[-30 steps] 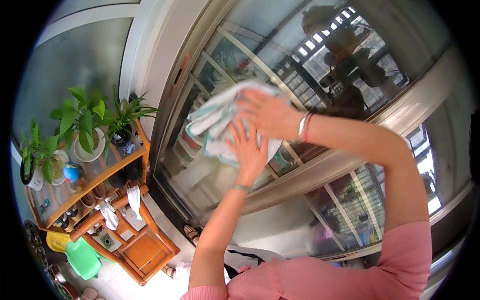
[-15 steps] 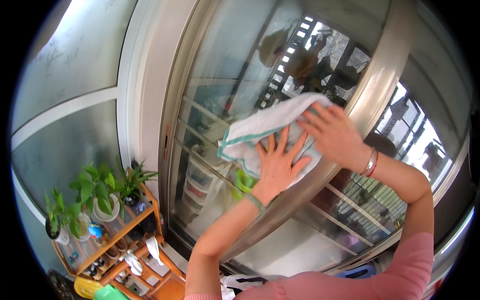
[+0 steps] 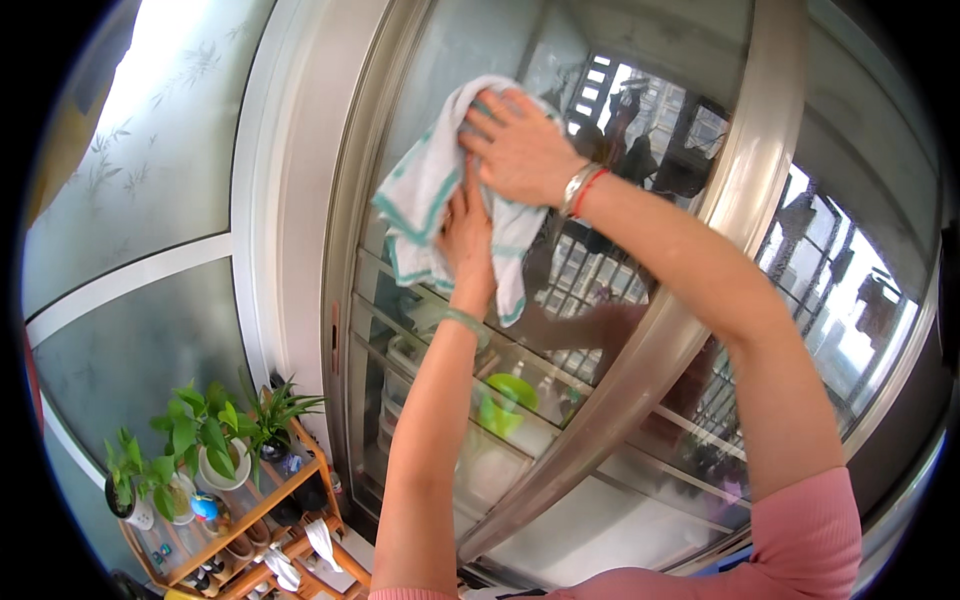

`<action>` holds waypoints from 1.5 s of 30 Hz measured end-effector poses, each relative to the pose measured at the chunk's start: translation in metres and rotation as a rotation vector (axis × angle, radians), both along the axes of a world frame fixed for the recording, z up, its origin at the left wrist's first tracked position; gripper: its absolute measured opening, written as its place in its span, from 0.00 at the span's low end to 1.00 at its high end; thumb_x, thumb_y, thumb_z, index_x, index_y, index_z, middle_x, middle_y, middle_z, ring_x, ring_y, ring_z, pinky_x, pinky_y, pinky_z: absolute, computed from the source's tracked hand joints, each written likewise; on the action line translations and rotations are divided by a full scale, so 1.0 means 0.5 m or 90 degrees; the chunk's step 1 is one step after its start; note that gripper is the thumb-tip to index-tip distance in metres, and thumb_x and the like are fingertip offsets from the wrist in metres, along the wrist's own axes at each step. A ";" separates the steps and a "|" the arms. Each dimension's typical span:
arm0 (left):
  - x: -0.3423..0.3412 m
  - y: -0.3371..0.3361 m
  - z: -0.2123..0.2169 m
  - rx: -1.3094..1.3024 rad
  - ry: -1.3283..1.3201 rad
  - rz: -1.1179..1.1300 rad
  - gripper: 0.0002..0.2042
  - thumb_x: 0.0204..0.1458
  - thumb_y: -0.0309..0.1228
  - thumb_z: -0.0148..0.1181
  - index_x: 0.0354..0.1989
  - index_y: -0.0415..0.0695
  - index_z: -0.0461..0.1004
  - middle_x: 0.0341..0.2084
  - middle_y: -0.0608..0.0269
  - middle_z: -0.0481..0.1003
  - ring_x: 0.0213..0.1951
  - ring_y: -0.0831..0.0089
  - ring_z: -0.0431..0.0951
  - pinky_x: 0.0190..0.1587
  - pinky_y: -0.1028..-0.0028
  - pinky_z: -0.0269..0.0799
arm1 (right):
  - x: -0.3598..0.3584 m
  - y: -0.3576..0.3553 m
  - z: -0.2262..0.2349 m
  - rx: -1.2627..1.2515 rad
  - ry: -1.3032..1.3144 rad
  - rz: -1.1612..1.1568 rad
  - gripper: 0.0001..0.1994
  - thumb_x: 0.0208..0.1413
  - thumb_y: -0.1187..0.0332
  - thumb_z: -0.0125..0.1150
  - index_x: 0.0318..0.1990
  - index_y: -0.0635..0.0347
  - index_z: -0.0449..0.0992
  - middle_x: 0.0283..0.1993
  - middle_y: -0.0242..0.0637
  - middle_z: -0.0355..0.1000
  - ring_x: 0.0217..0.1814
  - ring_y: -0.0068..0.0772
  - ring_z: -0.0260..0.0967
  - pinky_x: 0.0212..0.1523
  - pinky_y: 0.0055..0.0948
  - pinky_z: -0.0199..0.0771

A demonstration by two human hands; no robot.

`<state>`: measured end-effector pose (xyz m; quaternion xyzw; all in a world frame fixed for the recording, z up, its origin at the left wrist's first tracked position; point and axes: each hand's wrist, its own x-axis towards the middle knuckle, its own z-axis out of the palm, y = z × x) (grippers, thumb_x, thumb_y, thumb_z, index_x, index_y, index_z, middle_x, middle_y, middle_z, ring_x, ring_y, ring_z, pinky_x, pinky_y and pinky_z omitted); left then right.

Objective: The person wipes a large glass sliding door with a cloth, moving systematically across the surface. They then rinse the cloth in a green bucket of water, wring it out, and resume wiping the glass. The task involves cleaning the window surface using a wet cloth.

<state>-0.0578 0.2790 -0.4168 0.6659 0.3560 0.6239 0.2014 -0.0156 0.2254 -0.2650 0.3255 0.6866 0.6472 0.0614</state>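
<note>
A white towel (image 3: 420, 190) with green-striped edges is bunched against the glass pane of a sliding door (image 3: 450, 60), its lower corners hanging loose. My right hand (image 3: 525, 150) lies over the upper part of the towel, fingers spread and pressing it to the glass. Just below and to its left, my left hand (image 3: 468, 245) rests on the towel with fingers stretched upward, some partly hidden by folds. Neither hand visibly wraps round the cloth.
A metal door frame (image 3: 757, 130) runs along the right of the pane. Behind the glass a bright green round object (image 3: 508, 403) shows. At lower left, a wooden rack (image 3: 245, 505) carries potted plants (image 3: 205, 430) near a frosted window (image 3: 140, 330).
Both hands and the towel have moved up and left across the glass. The towel is more bunched, with its corners hanging down. The left hand's fingers now point more upward.
</note>
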 end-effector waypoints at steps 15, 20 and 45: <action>0.069 -0.319 -0.367 0.079 0.144 0.000 0.32 0.63 0.37 0.53 0.76 0.55 0.51 0.76 0.46 0.39 0.76 0.45 0.37 0.68 0.37 0.44 | 0.045 -0.305 -0.239 -0.322 -0.014 -0.158 0.26 0.50 0.62 0.59 0.58 0.61 0.74 0.66 0.41 0.66 0.74 0.43 0.55 0.72 0.41 0.50; 0.031 -0.342 -0.127 0.311 0.110 -0.132 0.33 0.62 0.43 0.55 0.74 0.48 0.55 0.75 0.44 0.45 0.75 0.44 0.40 0.68 0.38 0.43 | 0.042 -0.448 -0.092 -0.074 0.086 -0.234 0.24 0.52 0.64 0.56 0.56 0.67 0.75 0.61 0.47 0.69 0.72 0.48 0.57 0.69 0.45 0.54; -0.014 0.472 0.296 0.555 -0.321 0.051 0.25 0.68 0.44 0.36 0.73 0.70 0.46 0.76 0.71 0.46 0.74 0.66 0.51 0.64 0.29 0.42 | -0.156 0.232 0.264 0.222 0.146 -0.147 0.28 0.62 0.46 0.46 0.61 0.51 0.76 0.67 0.33 0.68 0.73 0.37 0.53 0.69 0.38 0.44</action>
